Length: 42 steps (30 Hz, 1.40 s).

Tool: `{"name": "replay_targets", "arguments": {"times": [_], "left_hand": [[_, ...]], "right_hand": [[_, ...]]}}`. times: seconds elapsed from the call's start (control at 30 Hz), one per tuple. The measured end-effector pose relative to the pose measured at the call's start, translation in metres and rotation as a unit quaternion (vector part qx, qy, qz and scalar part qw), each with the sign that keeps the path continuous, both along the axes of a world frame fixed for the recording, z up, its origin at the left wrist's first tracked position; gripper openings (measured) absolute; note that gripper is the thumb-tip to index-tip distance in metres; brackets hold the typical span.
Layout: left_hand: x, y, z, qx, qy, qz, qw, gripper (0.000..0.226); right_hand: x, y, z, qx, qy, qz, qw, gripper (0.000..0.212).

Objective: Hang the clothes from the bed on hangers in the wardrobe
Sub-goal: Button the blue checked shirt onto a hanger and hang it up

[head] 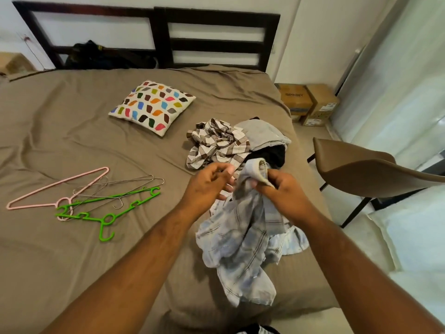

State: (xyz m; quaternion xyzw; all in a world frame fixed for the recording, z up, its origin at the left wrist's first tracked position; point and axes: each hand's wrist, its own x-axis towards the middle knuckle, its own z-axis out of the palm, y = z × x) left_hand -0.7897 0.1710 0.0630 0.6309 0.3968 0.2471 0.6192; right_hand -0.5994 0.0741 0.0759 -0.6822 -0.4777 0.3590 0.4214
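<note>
Grip of the right hand (pixel 284 189) clenches one end of the pale blue checked cotton shirt (pixel 243 239), probably to shake it open; the left hand (pixel 209 186) hovers relaxed beside the shirt.

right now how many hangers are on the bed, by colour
pink hanger: 1
green hanger: 1
bare wire hangers: 2
total: 4
</note>
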Motion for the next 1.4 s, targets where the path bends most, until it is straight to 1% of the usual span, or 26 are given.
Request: {"name": "replay_targets", "arguments": {"times": [0.1,0.13,0.17,0.2,0.27,0.3,0.37,0.47,0.6,0.67,0.7,0.77,0.8,0.83,0.87,0.9,0.93,0.97,1.0,1.1,1.17,1.2,1.23,1.3,1.37,1.4], "left_hand": [[-0.011,-0.003,-0.045,0.064,0.144,-0.125,0.98,0.092],[-0.012,-0.011,-0.061,0.089,0.195,-0.173,0.961,0.099],[-0.012,-0.02,-0.078,0.11,0.228,-0.204,0.946,0.094],[-0.01,-0.026,-0.093,0.124,0.24,-0.213,0.939,0.08],[-0.008,-0.032,-0.112,0.131,0.239,-0.19,0.943,0.046],[-0.009,-0.031,-0.114,0.121,0.232,-0.171,0.95,0.038],[-0.012,-0.022,-0.109,0.072,0.198,-0.121,0.97,0.038],[-0.023,-0.006,-0.067,0.059,0.156,-0.069,0.983,0.035],[-0.042,0.022,0.017,0.197,0.148,0.025,0.969,0.023],[-0.057,0.038,0.06,0.275,0.183,-0.041,0.943,0.035],[-0.064,0.048,0.075,0.306,0.245,-0.11,0.913,0.047],[-0.075,0.06,0.09,0.357,0.402,-0.234,0.81,0.066],[-0.079,0.063,0.09,0.362,0.434,-0.25,0.787,0.07],[-0.081,0.065,0.088,0.356,0.412,-0.245,0.802,0.067],[-0.083,0.062,0.085,0.312,0.352,-0.227,0.853,0.056],[-0.082,0.056,0.083,0.224,0.264,-0.207,0.915,0.045],[-0.079,0.047,0.082,0.113,0.172,-0.198,0.958,0.047],[-0.075,0.038,0.079,0.011,0.089,-0.192,0.977,0.055],[-0.068,0.026,0.075,-0.054,0.045,-0.192,0.979,0.057],[-0.033,-0.015,0.064,-0.086,0.012,-0.167,0.982,0.05],[-0.015,-0.032,0.048,-0.12,-0.02,-0.045,0.992,0.037],[-0.012,-0.034,0.038,-0.134,-0.023,0.044,0.99,0.029],[-0.013,-0.034,0.031,-0.13,-0.013,0.12,0.984,0.023],[-0.024,-0.025,0.021,-0.086,0.032,0.162,0.982,0.018],[-0.036,-0.019,0.022,-0.047,0.06,0.124,0.989,0.018],[-0.041,-0.016,0.026,-0.038,0.064,0.094,0.993,0.024]], "right_hand": [[0.008,-0.004,0.02,0.03,0.141,-0.054,0.988,0.014],[0.012,-0.005,0.025,0.035,0.171,-0.067,0.982,0.015],[0.016,-0.008,0.029,0.037,0.189,-0.078,0.978,0.014],[0.021,-0.011,0.033,0.035,0.207,-0.094,0.973,0.013],[0.034,-0.017,0.038,0.033,0.228,-0.135,0.964,0.014],[0.042,-0.019,0.039,0.033,0.219,-0.157,0.962,0.013],[0.058,-0.023,0.038,0.028,0.187,-0.206,0.96,0.011],[0.081,-0.024,0.031,0.001,0.141,-0.282,0.949,0.008],[0.088,-0.019,0.014,-0.027,0.094,-0.332,0.938,0.015],[0.087,-0.013,0.011,-0.017,0.061,-0.353,0.933,0.009],[0.088,-0.009,0.013,-0.005,0.046,-0.37,0.928,0.008],[0.093,0.0,0.021,0.019,0.023,-0.405,0.914,0.021],[0.096,0.004,0.026,0.025,0.012,-0.414,0.91,0.031],[0.098,0.008,0.031,0.025,0.003,-0.416,0.909,0.037],[0.097,0.012,0.035,0.027,-0.012,-0.408,0.912,0.04],[0.093,0.015,0.038,0.025,-0.026,-0.394,0.918,0.039],[0.08,0.017,0.045,0.036,-0.032,-0.367,0.929,0.035],[0.063,0.017,0.05,0.041,-0.038,-0.332,0.941,0.028],[0.04,0.016,0.051,0.05,-0.034,-0.291,0.955,0.021],[-0.039,0.003,0.035,0.056,-0.047,-0.102,0.992,0.027],[-0.078,-0.011,0.017,0.063,-0.093,0.017,0.994,0.041],[-0.085,-0.016,0.008,0.067,-0.074,0.048,0.994,0.046],[-0.084,-0.017,0.004,0.056,-0.022,0.065,0.996,0.045],[-0.065,-0.019,-0.005,0.026,0.062,0.079,0.995,0.03],[-0.032,-0.017,-0.024,0.018,0.039,0.016,0.999,0.021],[-0.015,-0.015,-0.037,0.019,0.003,-0.026,0.999,0.023]]}}
